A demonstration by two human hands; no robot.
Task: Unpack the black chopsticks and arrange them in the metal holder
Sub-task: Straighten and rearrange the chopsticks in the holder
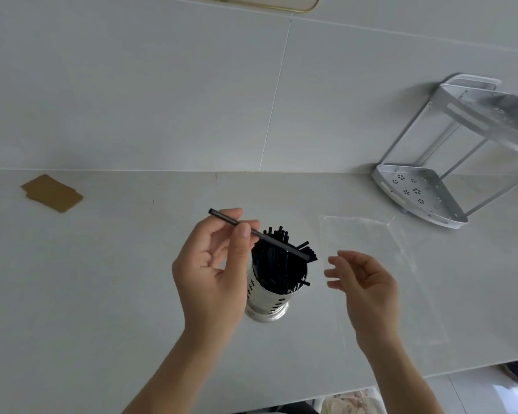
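Left hand (213,264) pinches a chopstick (262,234) above the pale countertop (102,294).

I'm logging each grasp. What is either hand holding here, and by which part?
The left hand pinches one black chopstick near its far-left end, above the metal holder. The right hand holds nothing.

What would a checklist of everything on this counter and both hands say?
Surface: pale counter, tiled wall behind.
Job's things: metal holder upright, full of black chopsticks; one chopstick held tilted above it.
Clutter: empty clear bag lying flat right of the holder; brown cards far left.
Hands: left hand pinches the chopstick; right hand open, holding nothing.
Cables: nothing seen.
Surroundings: metal rack at the back right.
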